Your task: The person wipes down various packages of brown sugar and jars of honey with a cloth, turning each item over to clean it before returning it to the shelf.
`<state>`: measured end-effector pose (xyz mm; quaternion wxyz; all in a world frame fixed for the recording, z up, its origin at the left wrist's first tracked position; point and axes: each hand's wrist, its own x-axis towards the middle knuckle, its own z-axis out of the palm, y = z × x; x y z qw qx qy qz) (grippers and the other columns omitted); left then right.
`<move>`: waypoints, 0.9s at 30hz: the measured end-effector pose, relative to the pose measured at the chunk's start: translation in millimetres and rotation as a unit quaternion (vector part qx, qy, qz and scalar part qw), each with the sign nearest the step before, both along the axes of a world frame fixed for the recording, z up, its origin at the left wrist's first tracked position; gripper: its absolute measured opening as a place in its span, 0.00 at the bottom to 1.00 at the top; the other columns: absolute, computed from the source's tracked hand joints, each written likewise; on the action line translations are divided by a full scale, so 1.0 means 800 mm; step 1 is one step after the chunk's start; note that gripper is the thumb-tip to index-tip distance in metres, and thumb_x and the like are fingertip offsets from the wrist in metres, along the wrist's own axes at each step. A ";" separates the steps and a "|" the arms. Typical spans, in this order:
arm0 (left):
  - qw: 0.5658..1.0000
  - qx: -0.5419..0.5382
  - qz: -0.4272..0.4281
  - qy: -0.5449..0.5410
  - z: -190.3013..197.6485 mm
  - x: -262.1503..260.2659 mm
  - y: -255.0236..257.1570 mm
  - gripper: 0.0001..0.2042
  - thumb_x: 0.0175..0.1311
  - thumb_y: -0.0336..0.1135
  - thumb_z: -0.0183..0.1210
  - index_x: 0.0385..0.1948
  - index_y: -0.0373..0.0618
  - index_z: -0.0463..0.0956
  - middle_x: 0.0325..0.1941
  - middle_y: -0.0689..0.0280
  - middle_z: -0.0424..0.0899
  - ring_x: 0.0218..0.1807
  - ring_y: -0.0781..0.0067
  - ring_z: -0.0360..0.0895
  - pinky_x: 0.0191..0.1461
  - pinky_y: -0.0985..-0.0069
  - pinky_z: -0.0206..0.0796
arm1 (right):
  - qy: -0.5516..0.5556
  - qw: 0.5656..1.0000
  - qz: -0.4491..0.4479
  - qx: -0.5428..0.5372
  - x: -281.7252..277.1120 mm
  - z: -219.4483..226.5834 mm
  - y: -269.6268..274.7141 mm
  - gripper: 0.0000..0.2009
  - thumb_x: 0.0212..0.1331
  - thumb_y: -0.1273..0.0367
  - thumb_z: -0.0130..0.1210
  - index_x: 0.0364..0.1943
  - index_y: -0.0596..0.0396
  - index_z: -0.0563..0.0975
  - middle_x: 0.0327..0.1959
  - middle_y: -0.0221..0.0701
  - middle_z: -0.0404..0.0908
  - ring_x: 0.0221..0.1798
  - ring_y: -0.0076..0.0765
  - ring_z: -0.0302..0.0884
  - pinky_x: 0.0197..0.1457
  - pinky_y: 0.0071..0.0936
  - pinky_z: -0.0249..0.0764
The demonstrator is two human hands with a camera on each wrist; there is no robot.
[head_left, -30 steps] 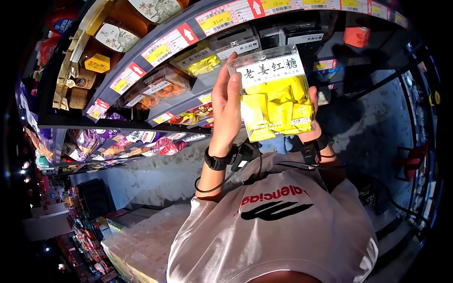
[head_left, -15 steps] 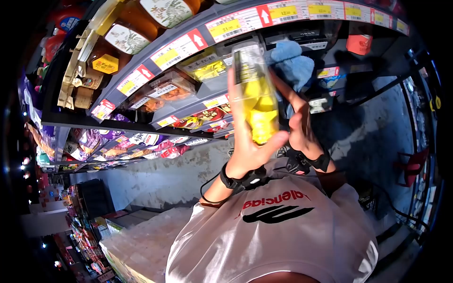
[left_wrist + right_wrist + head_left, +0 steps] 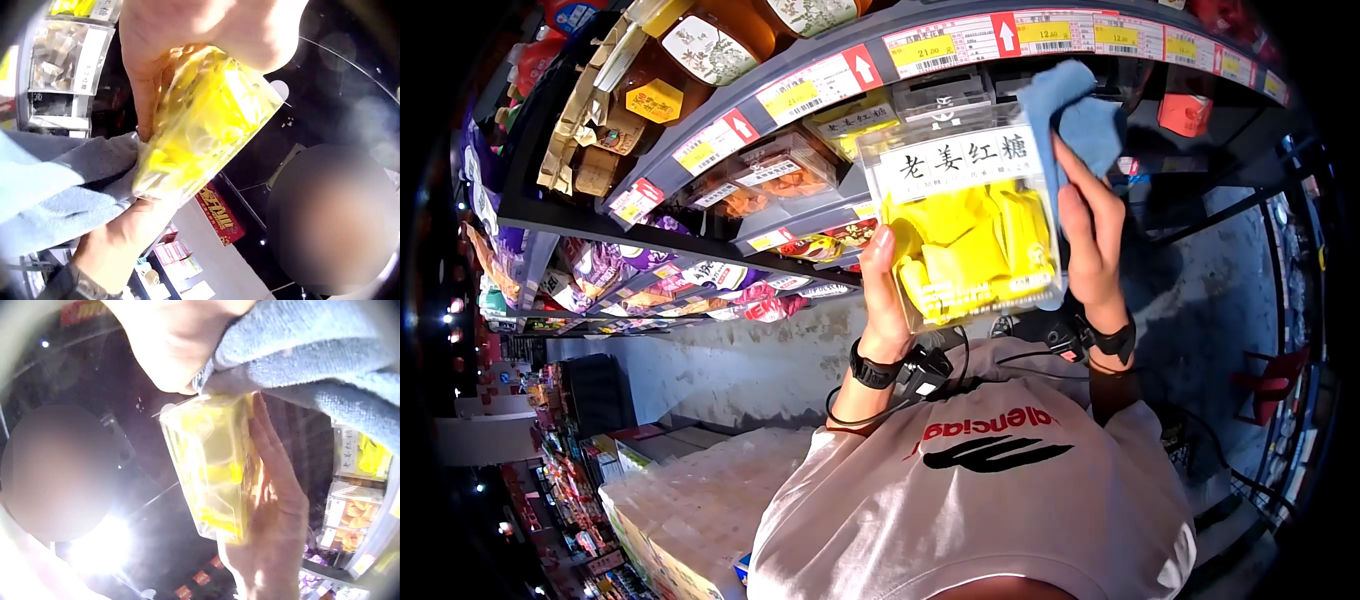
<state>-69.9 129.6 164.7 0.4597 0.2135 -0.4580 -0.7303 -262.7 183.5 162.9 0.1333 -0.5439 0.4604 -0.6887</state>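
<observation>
A clear plastic box point(image 3: 970, 245) of yellow-wrapped brown sugar pieces faces up toward the head camera, its white label across the upper part. My left hand point(image 3: 885, 305) grips it by the lower left side, thumb along the front edge; in the left wrist view this hand point(image 3: 200, 28) wraps over one end of the box. My right hand point(image 3: 1092, 230) holds a blue cloth point(image 3: 1080, 115) at the box's upper right edge. In the right wrist view the cloth point(image 3: 300, 356) bunches beside the right hand, close against the box's end.
Behind the box runs a curved shelf edge with price tags point(image 3: 930, 55). Jars of amber honey point(image 3: 710, 50) stand above it, and similar clear boxes point(image 3: 785, 175) sit on the shelf below. A plastic-wrapped stack point(image 3: 700, 500) stands at lower left, a red stool point(image 3: 1272, 385) at far right.
The box was front-on, then turned edge-on, and now its labelled front faces the head camera again. The cloth rose from below the box to its upper right edge.
</observation>
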 end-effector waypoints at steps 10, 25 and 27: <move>0.991 0.001 0.009 0.131 0.001 0.000 -0.009 0.25 0.71 0.53 0.49 0.61 0.45 0.65 0.59 0.64 0.71 0.60 0.69 0.71 0.65 0.68 0.63 | -0.081 0.989 0.113 0.055 0.020 -0.030 0.019 0.30 0.74 0.54 0.36 0.63 0.71 0.67 0.64 0.44 0.73 0.66 0.35 0.69 0.68 0.30 0.60; 0.924 -0.278 -0.020 -0.261 0.032 -0.033 -0.003 0.29 0.53 0.32 0.68 0.58 0.35 0.69 0.47 0.54 0.83 0.49 0.69 0.82 0.53 0.73 0.71 | -0.477 0.836 0.210 0.170 -0.009 -0.096 -0.011 0.18 0.68 0.55 0.54 0.51 0.53 0.78 0.48 0.24 0.81 0.51 0.18 0.76 0.55 0.20 0.70; 0.924 -0.274 -0.043 -0.262 0.030 -0.035 -0.004 0.33 0.50 0.34 0.71 0.59 0.35 0.68 0.47 0.53 0.83 0.50 0.66 0.83 0.55 0.72 0.71 | -0.542 0.794 0.236 0.143 -0.005 -0.109 -0.017 0.19 0.71 0.54 0.50 0.53 0.53 0.77 0.50 0.24 0.81 0.52 0.20 0.76 0.56 0.22 0.71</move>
